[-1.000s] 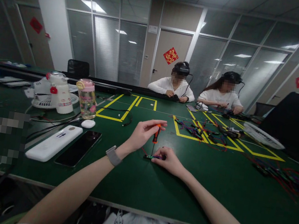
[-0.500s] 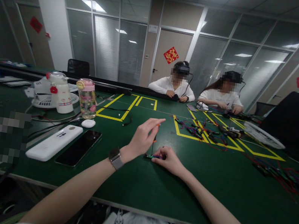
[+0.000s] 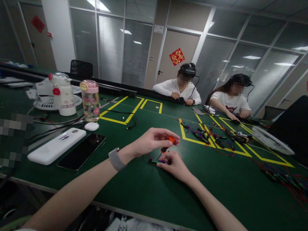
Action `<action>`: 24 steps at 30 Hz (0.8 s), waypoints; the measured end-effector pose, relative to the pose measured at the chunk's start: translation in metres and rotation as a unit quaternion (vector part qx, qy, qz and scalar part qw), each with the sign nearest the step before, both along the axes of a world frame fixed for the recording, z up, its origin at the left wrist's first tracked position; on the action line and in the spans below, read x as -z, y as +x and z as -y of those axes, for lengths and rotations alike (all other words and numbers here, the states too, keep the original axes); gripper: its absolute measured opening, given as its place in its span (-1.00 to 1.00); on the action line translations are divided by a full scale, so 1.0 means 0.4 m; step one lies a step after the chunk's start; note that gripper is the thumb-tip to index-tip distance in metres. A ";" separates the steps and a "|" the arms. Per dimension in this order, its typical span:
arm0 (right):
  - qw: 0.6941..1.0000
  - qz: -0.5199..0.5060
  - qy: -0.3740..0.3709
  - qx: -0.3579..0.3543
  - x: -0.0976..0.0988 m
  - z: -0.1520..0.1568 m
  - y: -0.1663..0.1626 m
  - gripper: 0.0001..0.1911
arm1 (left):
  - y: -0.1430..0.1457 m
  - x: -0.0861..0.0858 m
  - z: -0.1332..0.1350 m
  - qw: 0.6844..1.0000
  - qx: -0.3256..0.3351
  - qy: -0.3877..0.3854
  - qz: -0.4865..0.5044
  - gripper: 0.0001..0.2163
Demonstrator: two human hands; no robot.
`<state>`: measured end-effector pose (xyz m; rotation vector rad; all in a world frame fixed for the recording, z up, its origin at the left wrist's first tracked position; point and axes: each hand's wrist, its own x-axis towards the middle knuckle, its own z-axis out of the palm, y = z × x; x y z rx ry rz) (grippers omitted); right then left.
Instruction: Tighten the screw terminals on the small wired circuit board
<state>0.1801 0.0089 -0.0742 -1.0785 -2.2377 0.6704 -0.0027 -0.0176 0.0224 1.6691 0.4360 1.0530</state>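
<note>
My left hand (image 3: 154, 141) is closed around the orange and black handle of a screwdriver (image 3: 171, 139), fingers on one side and thumb on the other. The screwdriver leans, its thin shaft running down to a small green circuit board (image 3: 153, 161) on the table. My right hand (image 3: 175, 165) pinches the board's right end against the table, with dark and coloured wires by its fingers. Whether the tip sits in a screw is too small to tell.
On my left lie a white power bank (image 3: 57, 145), a black phone (image 3: 82, 151) and a white case (image 3: 91, 126), with a pink-lidded bottle (image 3: 90, 101) behind. Wired boards (image 3: 198, 133) lie inside yellow tape; more wires (image 3: 296, 184) are at right. Two people (image 3: 181, 86) sit opposite.
My left hand has turned and shifted right around the screwdriver handle, which now leans to the right and shows more. My right hand and the board have hardly moved.
</note>
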 end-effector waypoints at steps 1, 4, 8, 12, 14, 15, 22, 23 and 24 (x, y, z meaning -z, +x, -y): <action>1.000 0.000 0.000 -0.001 0.000 0.000 0.000 -0.78 | 0.000 0.002 -0.003 1.000 0.000 -0.006 0.005 -0.78; 1.000 0.005 0.002 -0.003 -0.004 0.002 0.000 -0.81 | -0.002 0.011 -0.014 1.000 -0.009 -0.015 0.019 -0.76; 1.000 0.011 0.011 0.008 -0.009 0.007 -0.003 -0.86 | -0.005 0.016 -0.025 0.998 -0.051 -0.005 0.040 -0.76; 1.000 0.014 0.013 0.014 -0.013 0.010 -0.006 -0.88 | -0.006 0.013 -0.030 0.986 -0.146 0.080 0.012 -0.81; 1.000 0.019 0.015 0.016 -0.015 0.011 -0.006 -0.88 | -0.008 0.015 -0.030 0.957 -0.232 0.174 -0.025 -0.85; 1.000 0.021 0.015 0.015 -0.015 0.011 -0.006 -0.88 | -0.008 0.017 -0.029 0.933 -0.279 0.225 -0.044 -0.87; 0.999 0.027 0.021 0.015 -0.015 0.011 -0.005 -0.88 | -0.006 0.030 -0.018 0.864 -0.337 0.357 -0.112 -0.76; 0.999 0.027 0.022 0.014 -0.015 0.011 -0.005 -0.88 | -0.004 0.030 -0.018 0.878 -0.322 0.340 -0.100 -0.73; 0.999 0.027 0.023 0.013 -0.015 0.011 -0.005 -0.88 | -0.003 0.028 -0.019 0.895 -0.305 0.315 -0.084 -0.72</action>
